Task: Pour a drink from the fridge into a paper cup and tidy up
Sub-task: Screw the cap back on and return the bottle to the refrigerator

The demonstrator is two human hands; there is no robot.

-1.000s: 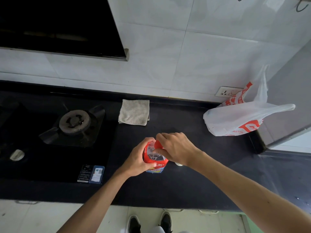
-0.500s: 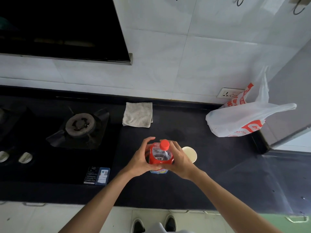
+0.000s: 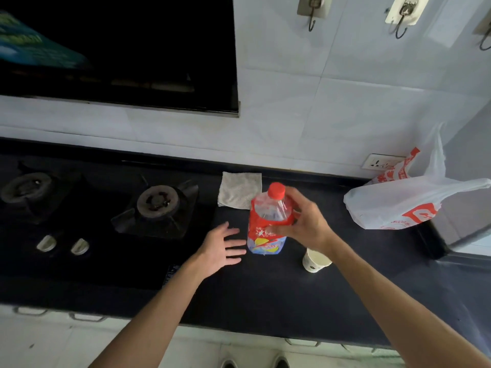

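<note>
The bottle [image 3: 265, 244] is upright at the middle of the dark bench [image 3: 265, 301], with its red cap [image 3: 276, 190] on. I cannot tell if its bottom touches the bench. The right grip [image 3: 308, 224] is curled round the bottle's right side and holds it. The left grip [image 3: 221, 247] is open with its fingers spread, at 8 o'clock from the bottle, just beside it. The paper cup [image 3: 314, 261] sits at 4 o'clock from the bottle, partly hidden under the right wrist. A grey cloth [image 3: 239, 189] lies at 11 o'clock, a white bag [image 3: 398, 205] at 3 o'clock, and the stove [image 3: 158, 201] at 9 o'clock.
</note>
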